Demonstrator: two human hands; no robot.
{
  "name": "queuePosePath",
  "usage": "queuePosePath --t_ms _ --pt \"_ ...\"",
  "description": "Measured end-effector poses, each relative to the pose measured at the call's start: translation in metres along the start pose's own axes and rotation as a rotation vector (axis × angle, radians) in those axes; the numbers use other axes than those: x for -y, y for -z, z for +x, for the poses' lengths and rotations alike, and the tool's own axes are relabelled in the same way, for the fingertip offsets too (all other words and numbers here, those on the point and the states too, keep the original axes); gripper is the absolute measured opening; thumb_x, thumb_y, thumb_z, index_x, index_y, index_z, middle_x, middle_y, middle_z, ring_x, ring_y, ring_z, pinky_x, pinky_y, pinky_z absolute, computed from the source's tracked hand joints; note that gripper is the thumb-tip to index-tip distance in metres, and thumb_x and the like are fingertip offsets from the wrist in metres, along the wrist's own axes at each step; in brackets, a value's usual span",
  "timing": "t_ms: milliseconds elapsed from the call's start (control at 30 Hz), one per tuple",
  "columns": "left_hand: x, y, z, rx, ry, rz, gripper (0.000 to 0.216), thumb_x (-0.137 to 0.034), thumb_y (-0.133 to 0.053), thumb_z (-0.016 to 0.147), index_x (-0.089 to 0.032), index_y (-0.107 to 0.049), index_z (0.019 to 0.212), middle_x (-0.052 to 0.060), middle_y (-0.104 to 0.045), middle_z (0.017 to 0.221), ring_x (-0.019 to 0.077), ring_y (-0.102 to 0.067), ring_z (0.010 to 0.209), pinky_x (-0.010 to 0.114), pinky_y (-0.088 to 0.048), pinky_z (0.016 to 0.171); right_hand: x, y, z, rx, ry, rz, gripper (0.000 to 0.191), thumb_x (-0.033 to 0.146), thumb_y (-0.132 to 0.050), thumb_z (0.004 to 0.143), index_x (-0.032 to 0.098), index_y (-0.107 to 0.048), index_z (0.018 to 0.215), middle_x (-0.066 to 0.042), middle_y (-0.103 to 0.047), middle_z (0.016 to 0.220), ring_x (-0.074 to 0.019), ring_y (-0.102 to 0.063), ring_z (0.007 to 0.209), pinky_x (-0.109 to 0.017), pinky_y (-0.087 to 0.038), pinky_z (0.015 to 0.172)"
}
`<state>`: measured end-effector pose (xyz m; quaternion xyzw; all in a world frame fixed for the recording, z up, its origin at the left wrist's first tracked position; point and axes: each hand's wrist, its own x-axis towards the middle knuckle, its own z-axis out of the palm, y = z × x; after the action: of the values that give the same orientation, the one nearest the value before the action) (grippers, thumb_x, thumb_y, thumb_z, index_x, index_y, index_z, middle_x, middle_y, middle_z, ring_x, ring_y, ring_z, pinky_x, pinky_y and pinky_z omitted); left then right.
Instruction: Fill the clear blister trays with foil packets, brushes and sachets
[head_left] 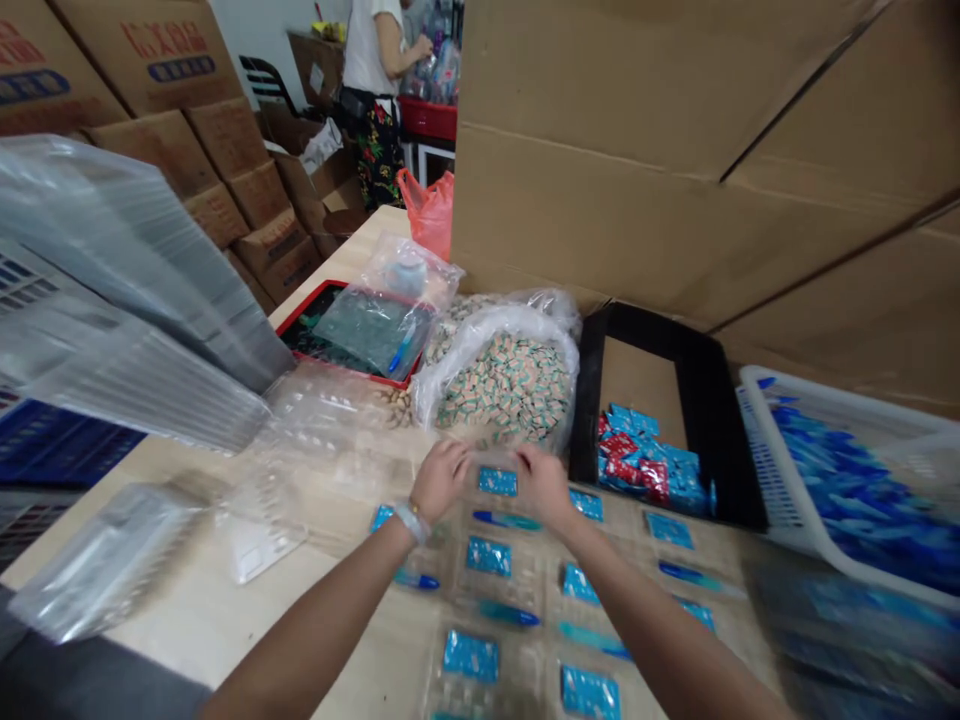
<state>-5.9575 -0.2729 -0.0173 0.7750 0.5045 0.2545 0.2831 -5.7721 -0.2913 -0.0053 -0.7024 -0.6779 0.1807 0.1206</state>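
Note:
My left hand [439, 482] and my right hand [545, 487] are at the far end of the laid-out rows. Both have their fingers closed on the edges of a clear plastic tray [491, 457] between them; it is thin and partly blurred. A blue packet [497, 482] shows between the hands. Nearer to me, more clear trays hold blue packets [489, 556] and blue pens [507, 520]. Just beyond my hands lies an open plastic bag [499, 325] full of small printed pieces [506, 385].
A black box [731, 440] with blue and red packets and a white basket [817, 530] of blue pens stand right. Clear tray stacks [150, 290] rise left. A red-rimmed tray [289, 325] lies behind. Cardboard [600, 190] walls the back; a person [379, 80] stands beyond.

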Motion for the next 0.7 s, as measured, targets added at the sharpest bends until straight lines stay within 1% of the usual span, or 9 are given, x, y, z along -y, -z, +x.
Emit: queuePosePath --t_ms 67,133,167,233,333,433,500,567,700 --pt "0.004 -0.011 0.044 0.026 0.114 0.005 0.024 -0.019 -0.042 0.081 -0.014 -0.058 0.098 0.008 -0.059 0.094 0.0157 -0.053 0.09 0.029 -0.042 0.083 -0.015 0.008 0.025 0.012 -0.102 -0.033 0.033 0.036 -0.036 0.084 0.019 -0.062 0.079 -0.005 -0.063 0.068 -0.0161 -0.055 0.063 -0.024 -0.036 0.057" --pt "0.011 -0.025 0.076 0.054 0.239 0.043 0.023 -0.017 -0.043 0.08 -0.014 -0.058 0.097 0.008 -0.06 0.094 0.0156 -0.055 0.088 0.027 -0.042 0.081 -0.023 0.005 0.047 0.05 -0.134 -0.031 0.029 0.034 -0.036 0.084 0.021 -0.062 0.091 -0.005 -0.065 0.073 -0.0167 -0.057 0.066 -0.024 -0.037 0.058" --pt "0.015 -0.034 0.088 0.061 0.283 0.06 0.023 -0.017 -0.044 0.079 -0.013 -0.058 0.098 0.009 -0.059 0.096 0.0156 -0.055 0.088 0.027 -0.042 0.081 -0.024 0.0 0.057 0.07 -0.114 -0.011 0.027 0.029 -0.038 0.084 0.022 -0.06 0.097 -0.005 -0.065 0.079 -0.0166 -0.058 0.07 -0.024 -0.038 0.06" --pt "0.019 -0.05 0.101 0.063 0.319 0.082 0.023 -0.017 -0.046 0.078 -0.013 -0.057 0.098 0.01 -0.057 0.101 0.0164 -0.054 0.09 0.027 -0.042 0.08 -0.024 -0.015 0.074 0.097 -0.03 0.034 0.028 0.02 -0.038 0.082 0.022 -0.057 0.103 -0.005 -0.064 0.092 -0.016 -0.057 0.08 -0.024 -0.04 0.067" --pt "0.02 -0.07 0.105 0.07 0.388 0.147 0.027 -0.021 -0.051 0.076 -0.013 -0.052 0.101 0.013 -0.053 0.108 0.0188 -0.055 0.09 0.029 -0.042 0.075 -0.023 -0.036 0.093 0.077 0.066 0.039 0.033 0.014 -0.035 0.082 0.02 -0.054 0.108 -0.007 -0.059 0.103 -0.0162 -0.054 0.09 -0.025 -0.04 0.074" --pt "0.019 -0.081 0.101 0.095 0.459 0.238 0.033 -0.026 -0.05 0.076 -0.013 -0.046 0.106 0.014 -0.054 0.102 0.0206 -0.055 0.088 0.029 -0.042 0.07 -0.025 -0.046 0.099 0.084 0.102 -0.04 0.035 0.012 -0.034 0.081 0.02 -0.051 0.111 -0.008 -0.058 0.101 -0.017 -0.054 0.086 -0.026 -0.04 0.071" --pt "0.021 -0.084 0.098 0.099 0.437 0.247 0.032 -0.024 -0.049 0.077 -0.014 -0.046 0.107 0.013 -0.057 0.097 0.0208 -0.054 0.089 0.029 -0.041 0.07 -0.029 -0.048 0.096 0.114 0.138 -0.1 0.031 0.012 -0.037 0.079 0.02 -0.055 0.103 -0.008 -0.057 0.098 -0.0175 -0.054 0.084 -0.027 -0.04 0.07" --pt "0.023 -0.085 0.094 0.088 0.384 0.223 0.029 -0.022 -0.048 0.077 -0.015 -0.047 0.105 0.011 -0.058 0.095 0.0203 -0.053 0.089 0.029 -0.04 0.072 -0.034 -0.047 0.09 0.134 0.169 -0.143 0.025 0.011 -0.04 0.077 0.019 -0.057 0.094 -0.008 -0.056 0.095 -0.0181 -0.053 0.084 -0.027 -0.04 0.07" --pt "0.026 -0.083 0.087 0.092 0.331 0.17 0.024 -0.018 -0.048 0.075 -0.015 -0.051 0.099 0.009 -0.06 0.091 0.0188 -0.052 0.088 0.029 -0.039 0.074 -0.041 -0.047 0.079 0.153 0.186 -0.144 0.02 0.009 -0.044 0.073 0.017 -0.057 0.087 -0.009 -0.052 0.095 -0.018 -0.051 0.084 -0.027 -0.039 0.07"
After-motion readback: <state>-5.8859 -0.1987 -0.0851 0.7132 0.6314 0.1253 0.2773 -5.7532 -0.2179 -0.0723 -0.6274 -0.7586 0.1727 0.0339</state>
